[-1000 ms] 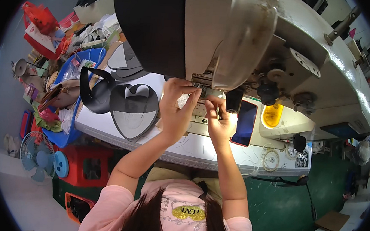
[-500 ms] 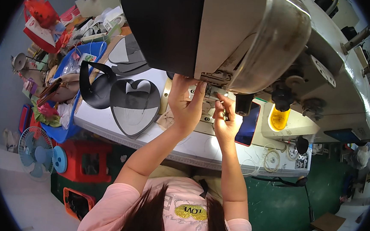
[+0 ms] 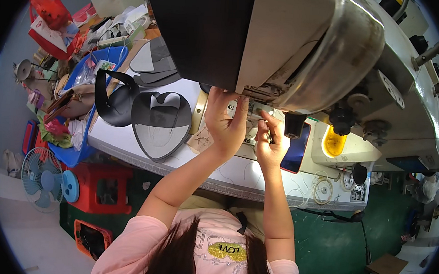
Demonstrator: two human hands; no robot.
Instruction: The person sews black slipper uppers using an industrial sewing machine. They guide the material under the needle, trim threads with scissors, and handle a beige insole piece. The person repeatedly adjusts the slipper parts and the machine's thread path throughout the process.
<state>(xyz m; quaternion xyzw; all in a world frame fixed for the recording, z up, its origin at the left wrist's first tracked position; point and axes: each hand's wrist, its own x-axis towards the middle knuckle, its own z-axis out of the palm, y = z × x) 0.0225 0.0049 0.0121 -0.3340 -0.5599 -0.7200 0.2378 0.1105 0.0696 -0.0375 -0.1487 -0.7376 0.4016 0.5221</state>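
Observation:
The head of an industrial sewing machine [image 3: 286, 50] fills the upper middle and hides its needle area from me. My left hand [image 3: 225, 122] reaches up under its left edge; the thumb points upward, and the other fingertips are hidden behind the head. Just to the right, my right hand [image 3: 272, 143] is closed in a pinch beside the needle plate. A small dark thing shows between its fingers, too little to name. On the table left of my hands lies a heart-shaped grey and black piece [image 3: 159, 133], with a curved black strip [image 3: 110, 110] next to it.
More grey and black cut pieces [image 3: 156, 64] lie farther back. A blue basket [image 3: 88, 151] full of bags and cloth stands at the left, above a red stool [image 3: 105, 187] and a fan [image 3: 43, 178]. A phone [image 3: 293, 155] rests right of my right hand, near a coil of thread [image 3: 322, 190].
The machine head sits slightly farther right in the picture as the view shifts. Both hands keep nearly the same places under it, with only small finger movement.

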